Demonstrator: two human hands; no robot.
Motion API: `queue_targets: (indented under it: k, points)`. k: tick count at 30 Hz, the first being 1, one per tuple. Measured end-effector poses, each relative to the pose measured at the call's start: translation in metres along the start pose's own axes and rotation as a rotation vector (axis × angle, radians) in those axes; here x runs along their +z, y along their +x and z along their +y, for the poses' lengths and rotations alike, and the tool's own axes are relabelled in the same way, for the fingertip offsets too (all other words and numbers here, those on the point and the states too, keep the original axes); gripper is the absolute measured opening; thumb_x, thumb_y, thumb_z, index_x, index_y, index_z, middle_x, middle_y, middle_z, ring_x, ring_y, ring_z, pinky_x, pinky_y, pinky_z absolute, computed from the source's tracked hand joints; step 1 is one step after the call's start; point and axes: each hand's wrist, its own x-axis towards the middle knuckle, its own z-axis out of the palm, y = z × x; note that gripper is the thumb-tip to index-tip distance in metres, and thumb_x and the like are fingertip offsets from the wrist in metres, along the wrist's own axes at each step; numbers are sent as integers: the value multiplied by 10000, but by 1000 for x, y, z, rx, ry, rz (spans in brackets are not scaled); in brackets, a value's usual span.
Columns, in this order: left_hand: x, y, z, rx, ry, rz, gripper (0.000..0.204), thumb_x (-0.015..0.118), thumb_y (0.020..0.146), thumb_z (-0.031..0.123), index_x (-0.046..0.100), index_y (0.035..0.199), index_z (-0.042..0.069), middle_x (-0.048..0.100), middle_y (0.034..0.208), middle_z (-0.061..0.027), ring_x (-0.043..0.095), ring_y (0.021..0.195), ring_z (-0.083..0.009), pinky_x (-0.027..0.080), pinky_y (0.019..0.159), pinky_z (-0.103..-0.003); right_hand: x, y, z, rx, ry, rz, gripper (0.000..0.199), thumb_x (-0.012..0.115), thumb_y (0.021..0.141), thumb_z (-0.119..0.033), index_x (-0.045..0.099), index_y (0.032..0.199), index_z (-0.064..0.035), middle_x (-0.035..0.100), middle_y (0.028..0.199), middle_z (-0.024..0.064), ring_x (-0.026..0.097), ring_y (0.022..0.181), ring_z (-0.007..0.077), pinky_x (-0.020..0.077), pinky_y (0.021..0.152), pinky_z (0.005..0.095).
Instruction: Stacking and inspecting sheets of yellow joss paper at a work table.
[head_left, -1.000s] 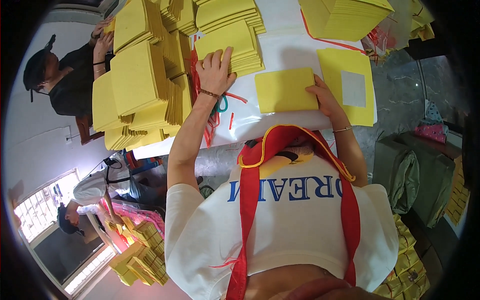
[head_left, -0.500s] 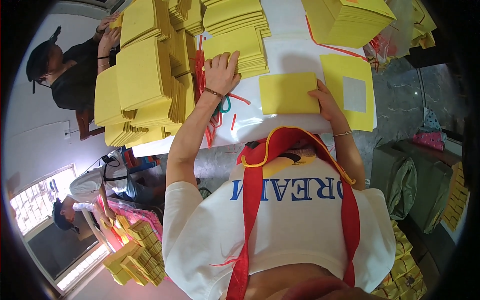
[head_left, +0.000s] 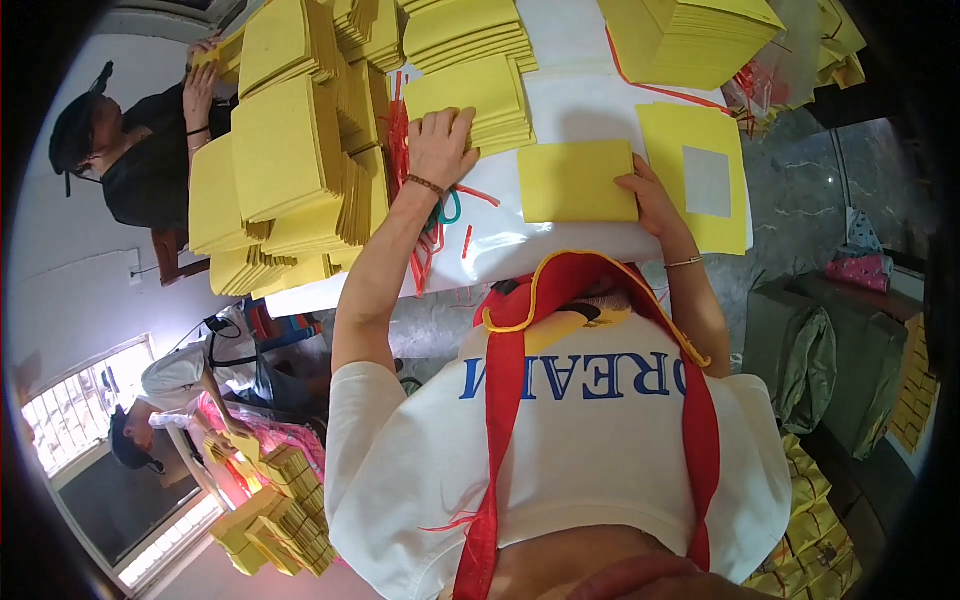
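My left hand (head_left: 440, 143) lies with its fingers outstretched on the near edge of a stack of folded yellow paper (head_left: 475, 92). To its right, my right hand (head_left: 657, 200) grips the right edge of a folded yellow paper (head_left: 572, 182), thumb on top and the other fingers mostly hidden. That folded paper sits flat on the white tabletop (head_left: 565, 55). Beside my right hand is a larger yellow sheet (head_left: 725, 165) bearing a pale silver rectangle (head_left: 707, 180). Red strips (head_left: 400, 140) and a teal loop-shaped handle (head_left: 452, 207) show by my left wrist.
Tall piles of folded yellow paper (head_left: 290, 140) crowd the table's left side; a thick block (head_left: 690, 45) stands far right. One person (head_left: 145, 160) works across those piles, another (head_left: 215, 360) at lower left. Grey-green covered boxes (head_left: 845, 370) stand on the floor at right.
Both my hands keep nearly the same places and grips, with only a slight shift of the whole view. At the far left, the co-worker's hands have moved a little.
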Motion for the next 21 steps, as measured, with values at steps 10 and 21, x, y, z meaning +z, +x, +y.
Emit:
queue_targets:
  k: [10, 21]
  points:
    - [5, -5, 11, -38, 63, 38, 534, 660, 601, 216, 501, 1102, 126, 513, 1019, -67, 469, 938, -237, 340, 776, -393, 0, 0, -2, 21, 9, -6, 540, 474, 775, -15, 325, 1293, -42, 492, 1166, 113, 516, 1041, 208, 450, 858, 313]
    - [-14, 15, -2, -111, -28, -104, 522, 680, 567, 236, 535, 1055, 121, 530, 926, -64, 487, 869, -231, 352, 714, -373, 3, -1, -2, 21, 26, 9, 545, 468, 776, -5, 311, 1297, -40, 480, 1185, 117, 505, 1063, 205, 446, 866, 312]
